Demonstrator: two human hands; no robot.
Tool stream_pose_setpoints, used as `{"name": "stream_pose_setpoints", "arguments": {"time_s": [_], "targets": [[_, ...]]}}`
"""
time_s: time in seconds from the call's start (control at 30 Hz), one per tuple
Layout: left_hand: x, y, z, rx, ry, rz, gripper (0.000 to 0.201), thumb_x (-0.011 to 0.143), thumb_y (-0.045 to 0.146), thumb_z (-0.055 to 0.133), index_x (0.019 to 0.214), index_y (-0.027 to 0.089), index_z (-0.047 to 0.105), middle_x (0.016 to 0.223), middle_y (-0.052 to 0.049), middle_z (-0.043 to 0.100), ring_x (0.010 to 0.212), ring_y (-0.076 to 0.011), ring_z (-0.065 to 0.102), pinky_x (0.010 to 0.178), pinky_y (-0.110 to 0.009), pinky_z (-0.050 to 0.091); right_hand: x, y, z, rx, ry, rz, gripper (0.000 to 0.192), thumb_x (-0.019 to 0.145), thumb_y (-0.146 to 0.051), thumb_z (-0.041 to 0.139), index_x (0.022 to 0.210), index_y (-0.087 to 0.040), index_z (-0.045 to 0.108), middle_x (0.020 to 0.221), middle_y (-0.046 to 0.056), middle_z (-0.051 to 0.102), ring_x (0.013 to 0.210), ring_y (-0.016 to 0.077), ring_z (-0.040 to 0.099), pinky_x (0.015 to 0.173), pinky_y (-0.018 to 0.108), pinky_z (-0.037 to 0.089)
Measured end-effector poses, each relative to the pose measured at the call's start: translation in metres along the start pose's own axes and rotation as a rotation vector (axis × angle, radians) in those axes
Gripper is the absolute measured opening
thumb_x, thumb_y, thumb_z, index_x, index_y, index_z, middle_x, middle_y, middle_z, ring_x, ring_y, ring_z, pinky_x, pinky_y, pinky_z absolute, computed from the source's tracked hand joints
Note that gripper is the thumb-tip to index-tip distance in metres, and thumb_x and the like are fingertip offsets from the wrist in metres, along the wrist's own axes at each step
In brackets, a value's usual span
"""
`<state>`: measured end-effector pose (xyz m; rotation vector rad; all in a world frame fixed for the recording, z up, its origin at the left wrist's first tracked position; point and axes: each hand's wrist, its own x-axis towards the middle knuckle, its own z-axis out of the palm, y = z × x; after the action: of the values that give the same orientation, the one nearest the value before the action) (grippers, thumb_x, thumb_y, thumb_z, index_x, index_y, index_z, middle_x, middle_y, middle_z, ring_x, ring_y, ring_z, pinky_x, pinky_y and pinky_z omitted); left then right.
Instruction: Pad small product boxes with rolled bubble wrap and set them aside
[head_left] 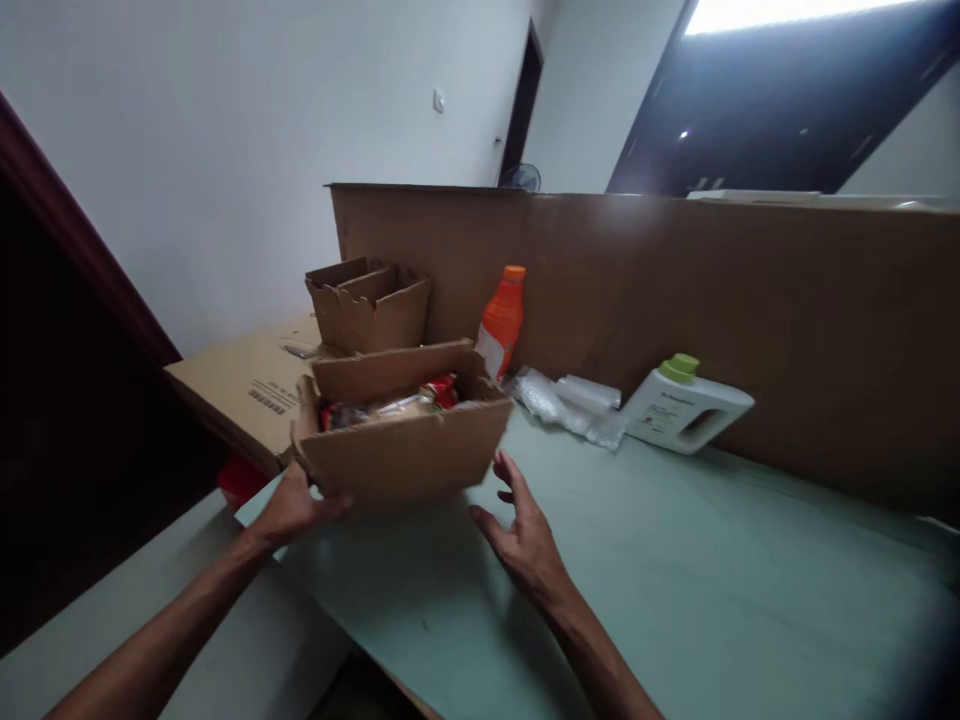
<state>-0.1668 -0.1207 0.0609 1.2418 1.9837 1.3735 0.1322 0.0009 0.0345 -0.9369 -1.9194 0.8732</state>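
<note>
A small open cardboard box point(405, 455) sits tilted in front of me, with red and clear-wrapped packets point(420, 402) inside. My left hand point(294, 508) grips its left end, thumb along the lower front and fingers partly hidden behind the side. Just off the box's lower right corner is my right hand point(521, 535), fingers apart and curved, holding nothing. Whether the box's underside rests on the table is hard to tell.
Behind stand a divided cardboard box point(382, 315) and an orange bottle point(502, 320). Bubble wrap point(562, 405) and a white jug point(682, 405) with a green cap lie farther right on the pale green table point(637, 580). A flat carton point(247, 385) is at left; a cardboard panel point(750, 290) borders the back.
</note>
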Motion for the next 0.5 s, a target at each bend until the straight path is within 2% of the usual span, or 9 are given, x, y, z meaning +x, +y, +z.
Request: {"name": "stream_pose_setpoints", "arguments": {"time_s": [0.1,0.17,0.23,0.37,0.5], "targets": [[0.023,-0.007,-0.048,0.003,0.244,-0.029,0.083,0.049,0.050,0.083,0.118,0.015,0.053,0.107,-0.013,0.067,0.106,-0.0359,0.066,0.091,-0.052,0.056,0.005,0.011,0.027,-0.047,-0.024,-0.022,0.071,0.084,-0.034,0.063,0.151,-0.023,0.041,0.152,0.014,0.051,0.136,0.0297,0.052,0.105,0.050,0.050],[0.042,-0.012,-0.074,0.018,0.399,0.003,0.086,0.056,0.044,0.084,0.128,0.016,0.046,0.116,-0.010,0.063,0.111,-0.0303,0.063,0.092,-0.045,0.056,-0.002,0.027,0.037,-0.107,-0.060,-0.009,0.066,0.084,-0.031,0.061,0.148,-0.022,0.047,0.148,0.013,0.055,0.134,0.0289,0.055,0.109,0.051,0.048],[0.062,-0.019,-0.094,0.050,0.503,0.023,0.086,0.065,0.039,0.082,0.136,0.018,0.038,0.122,-0.007,0.058,0.113,-0.0249,0.060,0.092,-0.040,0.056,-0.011,0.041,0.040,-0.167,-0.079,-0.011,0.059,0.085,-0.029,0.058,0.143,-0.019,0.053,0.144,0.014,0.059,0.132,0.0288,0.057,0.111,0.052,0.046],[0.099,-0.035,-0.114,0.078,0.580,0.013,0.080,0.073,0.035,0.080,0.135,0.019,0.033,0.119,-0.002,0.053,0.107,-0.0181,0.057,0.094,-0.034,0.054,-0.021,0.054,0.040,-0.228,-0.049,-0.028,0.049,0.088,-0.029,0.057,0.136,-0.020,0.061,0.138,0.012,0.064,0.127,0.0280,0.061,0.109,0.050,0.049],[0.129,-0.048,-0.114,0.085,0.555,0.019,0.079,0.071,0.034,0.083,0.131,0.017,0.034,0.116,-0.001,0.054,0.103,-0.0162,0.057,0.092,-0.032,0.054,-0.019,0.053,0.039,-0.262,-0.050,-0.054,0.040,0.089,-0.032,0.058,0.126,-0.022,0.068,0.133,0.012,0.068,0.123,0.0301,0.064,0.105,0.053,0.053]]}}
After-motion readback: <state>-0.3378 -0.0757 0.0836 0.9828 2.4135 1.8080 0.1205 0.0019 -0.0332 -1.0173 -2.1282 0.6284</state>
